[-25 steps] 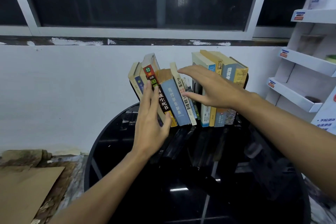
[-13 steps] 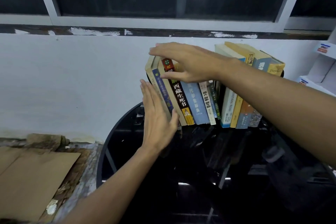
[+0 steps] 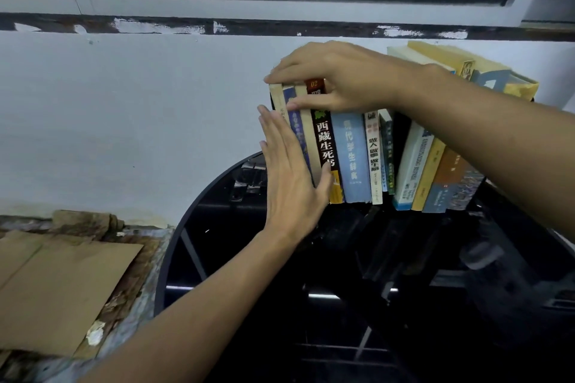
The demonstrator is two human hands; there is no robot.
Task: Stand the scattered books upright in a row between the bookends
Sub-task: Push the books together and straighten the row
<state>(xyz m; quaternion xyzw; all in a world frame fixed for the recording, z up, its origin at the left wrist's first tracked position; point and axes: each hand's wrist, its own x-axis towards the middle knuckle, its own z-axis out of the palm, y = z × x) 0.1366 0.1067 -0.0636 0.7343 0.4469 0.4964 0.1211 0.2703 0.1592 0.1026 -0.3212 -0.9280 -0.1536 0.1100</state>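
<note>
1. The left hand's (image 3: 289, 177) fingers (image 3: 273, 134) lay straight and pressed together, flat against the outer cover at the row's left end.
2. The right hand (image 3: 339, 78) curled its fingers over the tops of the left books (image 3: 353, 152), with its thumb (image 3: 311, 102) across their spines, pinching them.
3. These books stood nearly upright on the black table (image 3: 217, 242) by the wall. The leaning books (image 3: 435, 174) tilted away to the right, leaving a dark gap between the two groups.
4. The step looked like squaring up the left group. Pushing evenly, high and low, would probably stop the feet sliding on the glossy top.
5. The bookends were mostly hidden, so I could not tell how snugly they sat.
</note>
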